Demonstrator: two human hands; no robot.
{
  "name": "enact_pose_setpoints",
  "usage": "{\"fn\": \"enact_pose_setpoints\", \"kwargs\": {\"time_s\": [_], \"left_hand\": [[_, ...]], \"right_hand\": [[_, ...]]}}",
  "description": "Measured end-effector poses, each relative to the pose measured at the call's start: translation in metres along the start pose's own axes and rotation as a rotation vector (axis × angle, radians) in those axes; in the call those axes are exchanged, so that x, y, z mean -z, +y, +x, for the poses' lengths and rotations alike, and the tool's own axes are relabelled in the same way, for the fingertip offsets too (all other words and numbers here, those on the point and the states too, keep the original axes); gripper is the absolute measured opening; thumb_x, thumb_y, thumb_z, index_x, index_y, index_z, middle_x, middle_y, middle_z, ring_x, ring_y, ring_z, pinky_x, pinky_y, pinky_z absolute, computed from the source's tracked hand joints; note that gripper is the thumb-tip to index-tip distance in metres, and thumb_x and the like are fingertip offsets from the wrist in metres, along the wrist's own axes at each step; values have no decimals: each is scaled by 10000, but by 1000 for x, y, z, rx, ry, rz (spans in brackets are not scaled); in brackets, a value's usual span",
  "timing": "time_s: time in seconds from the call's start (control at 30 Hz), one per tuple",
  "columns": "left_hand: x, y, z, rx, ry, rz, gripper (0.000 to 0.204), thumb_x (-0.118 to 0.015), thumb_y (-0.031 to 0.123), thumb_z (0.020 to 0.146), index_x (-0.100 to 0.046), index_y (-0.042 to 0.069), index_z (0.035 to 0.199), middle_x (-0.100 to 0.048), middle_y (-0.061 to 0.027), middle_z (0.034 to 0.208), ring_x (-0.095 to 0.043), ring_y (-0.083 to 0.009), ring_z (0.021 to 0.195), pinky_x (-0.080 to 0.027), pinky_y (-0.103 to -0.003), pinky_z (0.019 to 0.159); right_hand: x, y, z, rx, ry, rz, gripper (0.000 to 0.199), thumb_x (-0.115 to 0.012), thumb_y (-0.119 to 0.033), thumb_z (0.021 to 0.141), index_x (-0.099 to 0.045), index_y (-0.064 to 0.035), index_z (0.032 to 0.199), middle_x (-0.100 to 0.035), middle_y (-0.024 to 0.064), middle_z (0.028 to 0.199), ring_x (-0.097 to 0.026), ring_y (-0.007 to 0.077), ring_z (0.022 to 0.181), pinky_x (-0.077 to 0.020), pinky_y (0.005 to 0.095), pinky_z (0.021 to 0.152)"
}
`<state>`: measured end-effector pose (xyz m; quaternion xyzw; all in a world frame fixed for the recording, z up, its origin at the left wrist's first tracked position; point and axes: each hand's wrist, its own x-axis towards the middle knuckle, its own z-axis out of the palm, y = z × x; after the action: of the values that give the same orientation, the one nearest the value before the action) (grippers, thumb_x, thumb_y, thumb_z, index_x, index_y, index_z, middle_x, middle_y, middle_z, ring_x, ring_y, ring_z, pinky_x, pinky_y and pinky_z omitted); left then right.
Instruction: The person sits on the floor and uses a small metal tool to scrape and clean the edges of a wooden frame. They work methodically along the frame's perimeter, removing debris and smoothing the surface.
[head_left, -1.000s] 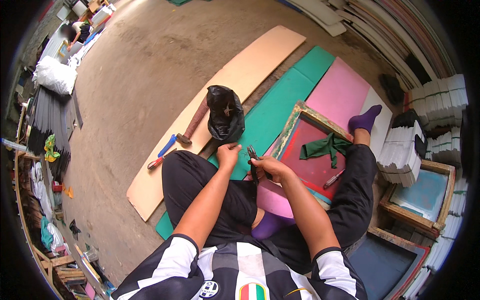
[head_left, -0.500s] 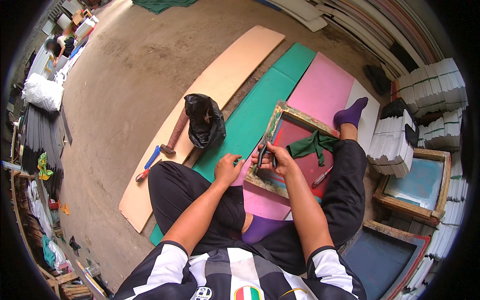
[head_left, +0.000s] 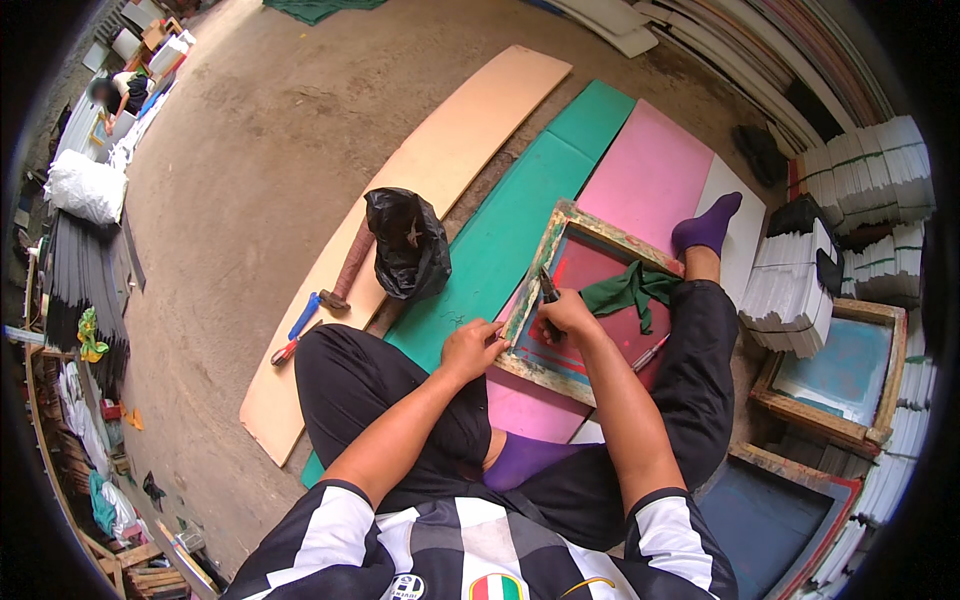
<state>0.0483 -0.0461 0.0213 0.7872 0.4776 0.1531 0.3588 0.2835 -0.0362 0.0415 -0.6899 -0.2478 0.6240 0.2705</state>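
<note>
I sit on the floor with a wooden screen frame [head_left: 533,283] with red mesh in front of me, lying over pink and green boards. My left hand [head_left: 470,347] grips the frame's near-left corner. My right hand [head_left: 566,314] is closed around a dark, thin tool [head_left: 548,286] whose tip rests on the frame's left rail. A green rag [head_left: 629,288] lies on the mesh just right of that hand. A red pen-like tool [head_left: 650,352] lies on the mesh by my right leg.
A black plastic bag [head_left: 407,243], a hammer [head_left: 349,270] and a blue-handled tool [head_left: 297,325] lie on a long tan board [head_left: 440,160] to the left. More wooden frames [head_left: 838,372] and stacks of white sheets [head_left: 865,180] stand at right. A person crouches far off at top left.
The view has tilted. My hands have come down from in front of my body onto the frame: the left now holds its corner, the right presses the dark tool on its rail.
</note>
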Motion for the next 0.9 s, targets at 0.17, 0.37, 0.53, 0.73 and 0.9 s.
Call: {"fn": "enact_pose_setpoints", "kwargs": {"time_s": [0.17,0.37,0.53,0.73,0.9], "left_hand": [[-5,-3,2,-1,-9,-5,347,-754,363,870,-759,151,1145,-696,-79,926,-698,-311,861,-553,-433,735],[4,3,2,23,-37,-9,368,-749,377,889,-753,123,1155,-716,-92,933,-716,-295,858,-551,-431,750],[1,-23,17,367,84,-817,384,-713,384,960,-751,30,1103,-697,-34,801,-599,-117,609,-448,-297,551],[17,-38,20,565,19,-1052,287,-717,314,972,-744,30,1003,-619,29,719,-465,-41,505,-304,-221,419],[13,-55,19,684,118,-1018,282,-787,291,905,-759,25,996,-706,-30,752,-559,-76,544,-419,-269,469]], "right_hand": [[-1,17,13,147,199,-314,167,-637,-28,810,-640,13,972,-668,158,716,-665,269,579,-526,405,508],[-7,16,-5,329,368,-648,305,-645,-87,780,-673,10,1067,-713,272,934,-689,451,922,-538,507,817],[-31,6,-40,389,140,-836,283,-650,-126,786,-674,-28,1050,-712,271,957,-684,464,940,-532,543,839],[-68,1,-61,415,31,-974,247,-689,-212,835,-664,-51,1020,-715,252,929,-690,454,913,-532,564,817],[-62,18,-35,384,-201,-723,314,-642,-332,978,-658,-25,1043,-718,198,834,-730,365,797,-559,456,683]]}}
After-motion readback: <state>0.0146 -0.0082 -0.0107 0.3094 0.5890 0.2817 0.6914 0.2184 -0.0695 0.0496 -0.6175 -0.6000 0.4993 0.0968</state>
